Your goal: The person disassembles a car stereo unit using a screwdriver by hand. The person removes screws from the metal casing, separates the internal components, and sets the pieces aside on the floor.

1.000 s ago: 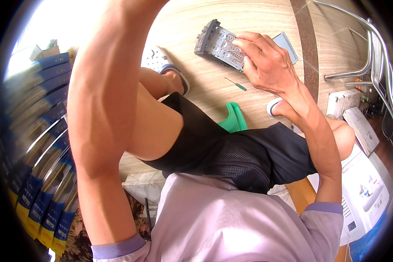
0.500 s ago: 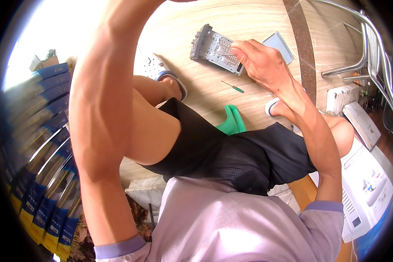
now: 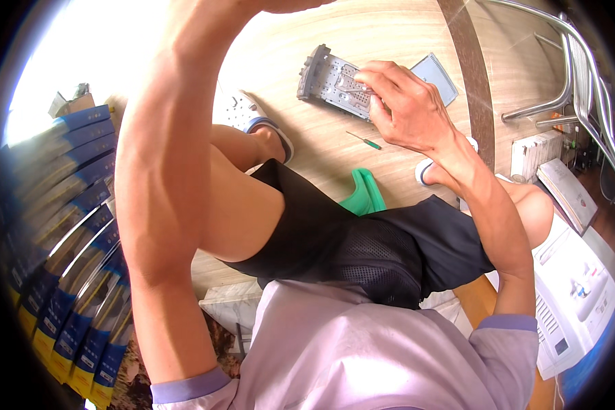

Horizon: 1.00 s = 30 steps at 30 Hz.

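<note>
My right hand [image 3: 410, 109] is closed in a pinch over the right end of a grey metal device chassis [image 3: 345, 83]. A thin pale piece seems to stick out from the fingertips across the chassis; what it is I cannot make out. The chassis has a perforated metal face and a darker front panel at its left end. Only the lower edge of my left hand [image 3: 297, 5] shows at the top of the picture, with its fingers out of sight. Below the chassis, a small screwdriver [image 3: 365, 141] with a green handle lies on the floor.
A flat grey-blue cover [image 3: 436, 77] lies right of the chassis. Between my legs is a green plastic seat [image 3: 363, 195]. Blue and yellow boxes [image 3: 75, 273] are stacked at left. A metal-framed chair [image 3: 570, 75] stands at right, near a white appliance [image 3: 574, 294].
The view has shifted slightly, so the chassis and screwdriver sit a little lower. My right hand's fingers have turned and bent more over the chassis. More of my left hand's edge shows.
</note>
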Available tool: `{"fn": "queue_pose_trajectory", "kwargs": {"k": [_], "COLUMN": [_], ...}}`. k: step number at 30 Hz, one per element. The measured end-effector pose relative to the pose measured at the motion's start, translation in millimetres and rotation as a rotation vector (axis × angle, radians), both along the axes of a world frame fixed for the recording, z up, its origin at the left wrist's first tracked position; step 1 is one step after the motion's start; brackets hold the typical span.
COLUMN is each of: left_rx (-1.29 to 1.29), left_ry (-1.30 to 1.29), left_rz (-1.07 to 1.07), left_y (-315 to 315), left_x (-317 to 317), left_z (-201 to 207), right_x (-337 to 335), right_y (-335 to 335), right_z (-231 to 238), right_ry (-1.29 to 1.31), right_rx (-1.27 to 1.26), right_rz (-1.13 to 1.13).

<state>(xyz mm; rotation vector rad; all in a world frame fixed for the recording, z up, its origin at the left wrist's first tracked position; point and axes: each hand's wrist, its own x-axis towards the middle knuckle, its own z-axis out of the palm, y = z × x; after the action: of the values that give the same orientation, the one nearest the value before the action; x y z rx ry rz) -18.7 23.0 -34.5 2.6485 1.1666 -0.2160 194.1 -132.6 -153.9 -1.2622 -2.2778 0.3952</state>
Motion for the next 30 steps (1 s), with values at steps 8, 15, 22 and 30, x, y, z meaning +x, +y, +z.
{"fn": "queue_pose_trajectory", "kwargs": {"k": [8, 15, 22, 30], "left_rx": [-0.023, -0.025, -0.058, -0.043], "left_ry": [-0.007, 0.020, 0.035, 0.001], "left_rz": [0.005, -0.014, 0.027, 0.024], "left_y": [-0.7, -0.2, -0.9, -5.8], "left_x": [1.7, 4.2, 5.8, 3.1], "left_z": [1.4, 1.1, 7.6, 8.4], "right_x": [0.0, -1.2, -0.4, -1.5], "right_y": [-4.4, -3.9, -5.1, -0.8], "right_z": [-0.8, -4.5, -3.7, -4.4], "right_ry": [0.000, -0.068, -0.078, -0.024], "right_rx": [-0.051, -0.134, -0.145, 0.001], "right_rz": [-0.034, -0.074, -0.075, 0.009]}}
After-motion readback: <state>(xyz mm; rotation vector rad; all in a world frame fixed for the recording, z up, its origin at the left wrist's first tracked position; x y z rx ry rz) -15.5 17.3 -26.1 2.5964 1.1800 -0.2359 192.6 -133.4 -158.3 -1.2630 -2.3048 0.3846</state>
